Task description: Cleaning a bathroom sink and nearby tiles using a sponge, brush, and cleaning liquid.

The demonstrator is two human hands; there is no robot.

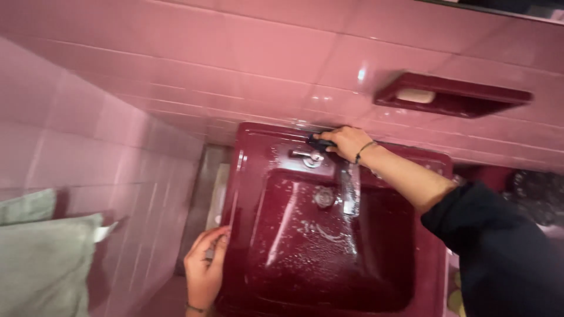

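The right hand [348, 142] reaches out at the end of a nearly straight arm, sleeve pushed up above the elbow and a thin band around the wrist. Its fingers are curled shut around a small dark cloth [320, 142], pressing it on the back ledge of the sink [435, 176], just beside the metal tap [309, 157]. The left hand [204, 269] rests at the sink's near left edge, fingers loosely bent and touching the rim, holding nothing; a thin band shows at its wrist too.

The sink is a deep red square basin fixed against a pink tiled wall [247, 53]. Its bowl is wet, with streaks of water and patches of white foam across the bottom, and a round metal drain [324, 196] sits towards the back. A thin stream of water [351, 191] runs down into the bowl.

On the wall above and to the right sits a deep red soap dish [464, 100], a shallow rectangular recess holding a pale bar of soap [415, 95]. At the left edge of the view hangs a grey-green towel [47, 258].
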